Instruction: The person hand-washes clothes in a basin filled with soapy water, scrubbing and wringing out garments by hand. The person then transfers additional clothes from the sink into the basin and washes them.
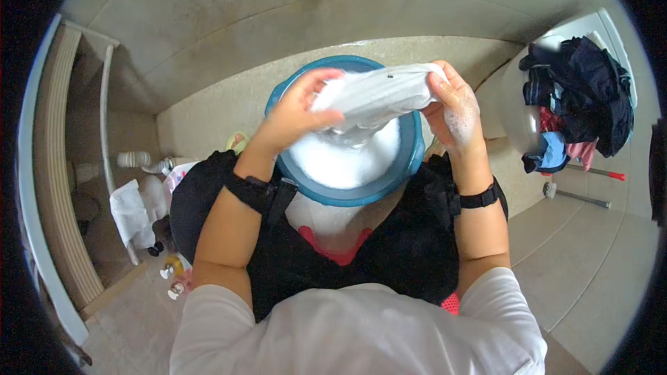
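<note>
Head view: blue basin, tiled floor

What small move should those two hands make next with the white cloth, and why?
Probably lower the white fabric cloth into the white foam in the round blue plastic basin: the left hand and right hand hold it stretched over the basin, and suds cling to the right hand.

Soft, even light; the foam glares white. Motion seems to blur the left hand. Fisheye distortion curves the far wall; corners go black.
</note>
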`<move>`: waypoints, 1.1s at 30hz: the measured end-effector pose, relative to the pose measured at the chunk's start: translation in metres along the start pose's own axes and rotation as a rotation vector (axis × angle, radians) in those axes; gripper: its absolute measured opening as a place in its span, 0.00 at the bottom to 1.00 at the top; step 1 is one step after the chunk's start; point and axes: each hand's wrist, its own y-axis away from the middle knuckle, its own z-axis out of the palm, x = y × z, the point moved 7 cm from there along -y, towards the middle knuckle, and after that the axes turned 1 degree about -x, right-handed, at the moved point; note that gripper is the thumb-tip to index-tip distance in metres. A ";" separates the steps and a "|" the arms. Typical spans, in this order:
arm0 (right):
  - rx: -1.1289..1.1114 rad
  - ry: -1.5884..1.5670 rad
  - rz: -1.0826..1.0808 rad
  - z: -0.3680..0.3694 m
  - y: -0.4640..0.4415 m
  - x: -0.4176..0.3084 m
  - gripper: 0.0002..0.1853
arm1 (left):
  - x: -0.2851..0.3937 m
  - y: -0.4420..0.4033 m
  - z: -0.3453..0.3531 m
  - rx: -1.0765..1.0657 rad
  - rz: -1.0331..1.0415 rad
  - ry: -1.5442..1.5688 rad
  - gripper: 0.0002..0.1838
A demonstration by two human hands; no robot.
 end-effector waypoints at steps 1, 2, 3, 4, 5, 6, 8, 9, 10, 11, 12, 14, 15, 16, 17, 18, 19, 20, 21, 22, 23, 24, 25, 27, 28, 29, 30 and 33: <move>-0.062 -0.058 -0.012 0.007 0.001 -0.001 0.10 | -0.008 0.002 0.009 -0.091 -0.101 -0.355 0.17; -0.061 -0.061 -0.011 0.009 0.002 0.000 0.10 | -0.029 0.002 0.008 -0.092 -0.105 -0.356 0.17; -0.106 -0.083 -0.016 0.014 0.004 0.000 0.10 | -0.061 0.003 0.010 -0.153 -0.013 -0.624 0.15; -0.151 -0.104 -0.021 0.018 0.005 -0.001 0.10 | -0.077 0.003 0.015 -0.215 0.081 -0.890 0.14; -0.150 -0.104 -0.019 0.017 0.005 -0.003 0.10 | -0.078 0.002 0.012 -0.215 0.080 -0.888 0.14; -0.062 -0.086 -0.071 0.009 0.004 -0.010 0.10 | -0.086 -0.001 0.003 -0.180 -0.088 -0.596 0.14; 0.122 -0.094 -0.133 -0.015 0.002 -0.023 0.10 | -0.066 -0.005 -0.005 -0.096 -0.231 -0.329 0.17; 0.180 -0.060 -0.154 -0.030 -0.001 -0.028 0.10 | -0.054 -0.005 -0.004 -0.097 -0.232 -0.330 0.17; 0.268 -0.028 -0.178 -0.044 -0.002 -0.029 0.10 | -0.044 -0.006 -0.006 -0.044 -0.213 -0.205 0.17; 0.357 0.003 -0.201 -0.056 -0.003 -0.029 0.11 | -0.039 -0.006 -0.009 0.007 -0.195 -0.082 0.17; 0.360 0.000 -0.201 -0.061 -0.006 -0.026 0.11 | -0.041 -0.007 -0.008 0.018 -0.183 0.028 0.19; 0.434 -0.091 -0.221 -0.074 -0.007 -0.020 0.11 | -0.043 -0.005 -0.003 -0.043 -0.142 -0.097 0.19; 0.439 -0.093 -0.218 -0.075 -0.005 -0.019 0.11 | -0.043 -0.003 0.002 -0.105 -0.099 -0.221 0.19; 0.416 -0.108 -0.226 -0.074 -0.005 -0.020 0.10 | -0.054 -0.002 -0.003 -0.107 -0.102 -0.222 0.19; 0.392 -0.123 -0.236 -0.073 -0.005 -0.022 0.10 | -0.075 0.000 -0.007 -0.211 -0.159 -0.547 0.18; 0.393 -0.124 -0.237 -0.073 -0.004 -0.023 0.10 | -0.095 0.003 -0.012 -0.315 -0.214 -0.872 0.16; 0.380 -0.130 -0.247 -0.073 -0.003 -0.024 0.09 | -0.100 0.003 -0.014 -0.317 -0.212 -0.873 0.16; 0.369 -0.134 -0.255 -0.074 -0.002 -0.026 0.09 | -0.103 0.002 -0.022 -0.210 -0.225 -0.864 0.15; 0.372 -0.133 -0.256 -0.078 -0.002 -0.027 0.09 | -0.103 0.002 -0.028 -0.105 -0.238 -0.853 0.13; 0.429 -0.123 -0.247 -0.086 -0.002 -0.026 0.10 | -0.104 -0.003 -0.032 -0.073 -0.248 -0.651 0.14; 0.484 -0.113 -0.237 -0.092 -0.001 -0.025 0.11 | -0.105 -0.003 -0.034 -0.074 -0.250 -0.650 0.14; 0.483 -0.114 -0.235 -0.089 -0.002 -0.024 0.11 | -0.079 -0.004 -0.026 0.013 -0.253 -0.244 0.14; 0.566 0.106 -0.159 -0.086 -0.002 -0.024 0.13 | -0.057 -0.005 -0.020 0.099 -0.247 0.161 0.15; 0.588 0.586 0.015 -0.083 -0.006 -0.015 0.24 | -0.033 -0.007 -0.008 0.136 -0.216 0.342 0.15; 0.431 0.710 0.044 -0.075 -0.011 -0.005 0.28 | -0.027 -0.008 -0.005 0.168 -0.185 0.527 0.16; 0.272 0.831 0.073 -0.067 -0.014 0.009 0.33 | -0.024 -0.008 -0.002 0.169 -0.184 0.526 0.16; 0.125 1.016 -0.004 -0.053 -0.015 0.022 0.37 | -0.023 -0.008 0.005 0.096 -0.214 0.576 0.16; -0.271 1.348 -0.301 0.012 -0.008 0.061 0.47 | -0.023 -0.001 0.025 -0.118 -0.295 0.370 0.17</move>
